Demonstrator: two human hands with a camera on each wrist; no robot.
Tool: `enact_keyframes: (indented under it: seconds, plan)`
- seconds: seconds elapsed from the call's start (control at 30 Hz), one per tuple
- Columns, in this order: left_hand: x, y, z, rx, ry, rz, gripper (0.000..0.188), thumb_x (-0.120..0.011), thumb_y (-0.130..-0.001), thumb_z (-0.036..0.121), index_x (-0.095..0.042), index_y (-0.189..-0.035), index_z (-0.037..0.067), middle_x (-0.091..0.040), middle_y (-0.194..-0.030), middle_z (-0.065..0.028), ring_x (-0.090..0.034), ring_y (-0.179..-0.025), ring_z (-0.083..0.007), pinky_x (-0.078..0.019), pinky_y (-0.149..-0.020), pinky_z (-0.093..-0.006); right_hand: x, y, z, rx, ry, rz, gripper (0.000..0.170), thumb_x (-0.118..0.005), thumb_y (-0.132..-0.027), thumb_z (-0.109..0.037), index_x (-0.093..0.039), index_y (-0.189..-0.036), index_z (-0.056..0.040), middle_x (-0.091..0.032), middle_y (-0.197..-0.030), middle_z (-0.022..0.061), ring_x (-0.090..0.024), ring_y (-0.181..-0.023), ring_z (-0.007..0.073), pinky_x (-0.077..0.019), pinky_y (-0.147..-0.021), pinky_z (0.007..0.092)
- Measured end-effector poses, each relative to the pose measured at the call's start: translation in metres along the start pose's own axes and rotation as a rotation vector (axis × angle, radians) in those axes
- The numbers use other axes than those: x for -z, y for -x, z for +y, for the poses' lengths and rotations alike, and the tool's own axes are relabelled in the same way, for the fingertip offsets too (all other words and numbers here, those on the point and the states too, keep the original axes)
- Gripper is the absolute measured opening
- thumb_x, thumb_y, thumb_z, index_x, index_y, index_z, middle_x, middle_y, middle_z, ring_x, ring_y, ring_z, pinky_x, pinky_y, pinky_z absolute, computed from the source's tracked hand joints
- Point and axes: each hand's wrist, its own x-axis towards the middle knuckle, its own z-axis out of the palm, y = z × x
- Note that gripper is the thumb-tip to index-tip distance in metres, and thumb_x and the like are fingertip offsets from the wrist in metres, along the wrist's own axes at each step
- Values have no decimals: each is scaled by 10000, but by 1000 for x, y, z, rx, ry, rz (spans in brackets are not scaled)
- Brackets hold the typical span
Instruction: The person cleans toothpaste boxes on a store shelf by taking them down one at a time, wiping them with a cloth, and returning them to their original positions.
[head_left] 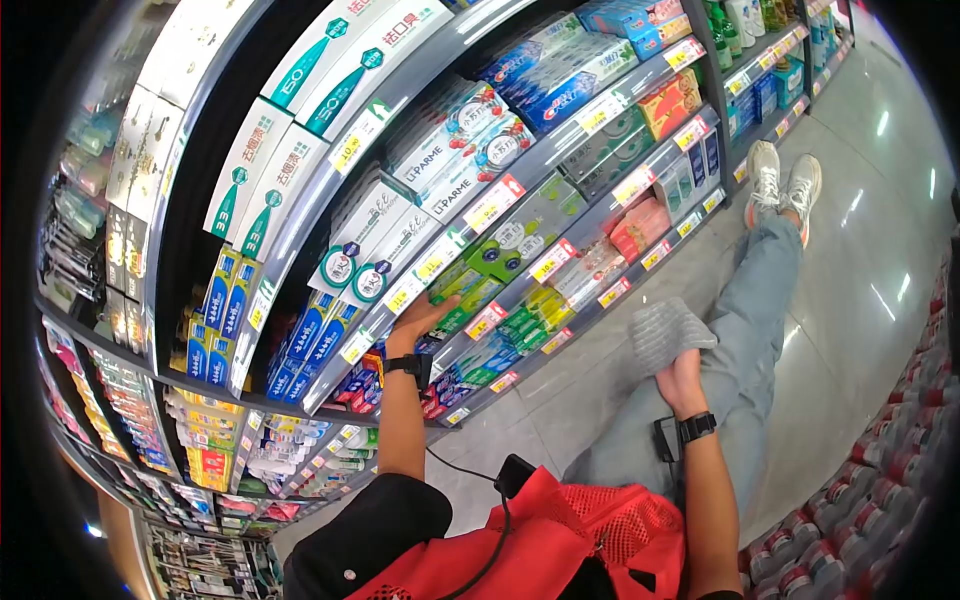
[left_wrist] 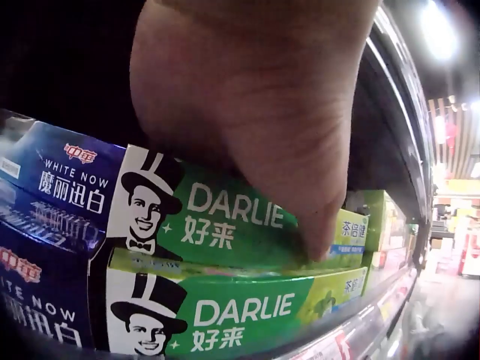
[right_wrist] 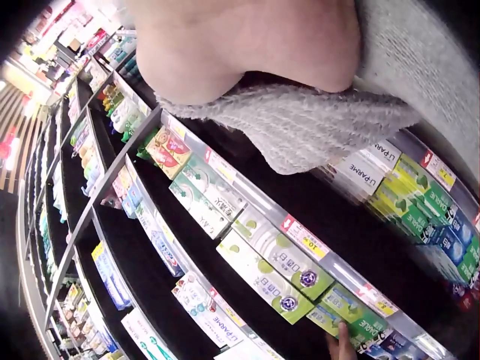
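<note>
My left hand (head_left: 425, 316) reaches into a low shelf among green DARLIE toothpaste boxes. In the left wrist view this hand (left_wrist: 255, 97) lies over the upper toothpaste box (left_wrist: 225, 214), with a digit bent down over its front side near the right end. The other fingers are hidden behind the hand. A second DARLIE box (left_wrist: 240, 311) lies directly beneath, and blue WHITE NOW boxes (left_wrist: 60, 180) stand alongside. Above my thigh, my right hand (head_left: 682, 382) grips a grey fluffy cloth (head_left: 665, 335), which hangs out past the fingers; the cloth (right_wrist: 292, 124) also shows under the hand in the right wrist view.
Shelves packed with toothpaste boxes (head_left: 470, 150) rise above the left hand, with price tags (head_left: 495, 205) along their edges. My outstretched legs (head_left: 750, 330) lie on the shiny tiled floor (head_left: 850, 210). Rows of bottles (head_left: 850, 510) stand at the right. A cable (head_left: 465, 468) runs by the left arm.
</note>
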Motion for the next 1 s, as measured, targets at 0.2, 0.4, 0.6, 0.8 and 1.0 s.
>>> enact_keyframes:
  seconds: [0.2, 0.4, 0.6, 0.8, 1.0]
  plan:
    - [-16, -4, -4, -96, -15, 114, 1080, -603, -848, 707, -191, -1594, 43, -253, -1625, -230, -231, -1511, -376, -219, -1227, -447, 5, -3, 4, 11, -17, -13, 437, -414, -1075, -443, -578, -1295, -103, -635, -1281, 30, -602, -1151, 207, -489, -996, 372]
    - [-14, -11, -13, -147, -26, 183, 1139, -632, -811, 728, -220, -1566, -19, -273, -1602, -271, -259, -1499, -385, -223, -1224, -424, 21, -13, 14, 34, 13, -5, 475, -406, -1075, -454, -549, -1356, -99, -617, -1321, 36, -593, -1185, 212, -481, -1025, 380]
    - [-12, -32, -32, -85, -87, 70, 1307, -645, -776, 764, -17, -1578, -54, -125, -1642, -276, -148, -1535, -357, -171, -1242, -410, 23, -6, 8, 29, 23, -12, 491, -396, -1077, -453, -533, -1380, -93, -604, -1346, 44, -595, -1195, 214, -487, -1024, 389]
    - [-18, -28, -35, -155, -50, 113, 1235, -675, -792, 703, -27, -1608, 40, -139, -1651, -245, -179, -1527, -366, -185, -1239, -412, 23, -3, 6, 12, 3, -25, 503, -395, -1075, -460, -527, -1392, -93, -603, -1350, 37, -596, -1203, 210, -492, -1021, 384]
    - [-8, -31, -24, -118, -73, 100, 1224, -678, -793, 698, -47, -1609, 40, -145, -1654, -233, -156, -1536, -351, -165, -1243, -415, 21, -3, 6, 13, -1, -31, 489, -402, -1077, -444, -523, -1397, -96, -598, -1356, 37, -592, -1213, 209, -492, -1024, 386]
